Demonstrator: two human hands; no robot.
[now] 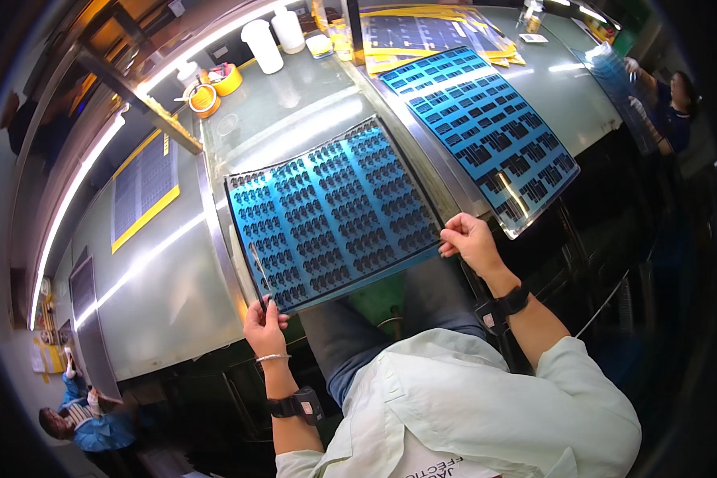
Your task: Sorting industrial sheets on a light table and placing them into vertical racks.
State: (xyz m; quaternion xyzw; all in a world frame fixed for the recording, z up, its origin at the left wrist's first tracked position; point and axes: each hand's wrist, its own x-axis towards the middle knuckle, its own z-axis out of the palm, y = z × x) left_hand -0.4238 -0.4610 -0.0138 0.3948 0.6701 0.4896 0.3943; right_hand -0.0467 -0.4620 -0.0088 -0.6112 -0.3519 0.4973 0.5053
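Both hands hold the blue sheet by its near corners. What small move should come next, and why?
Probably lower the blue sheet flat onto the table. The left hand and right hand pinch only its near corners, and that near edge hangs past the table edge over the lap. A second blue sheet lies close on the right, so lowering straight down avoids overlapping it.

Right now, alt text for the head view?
Seen from above, a seated person's left hand and right hand grip the near corners of a blue sheet covered in rows of small dark parts, over a glossy workbench. A similar second sheet lies to its right.
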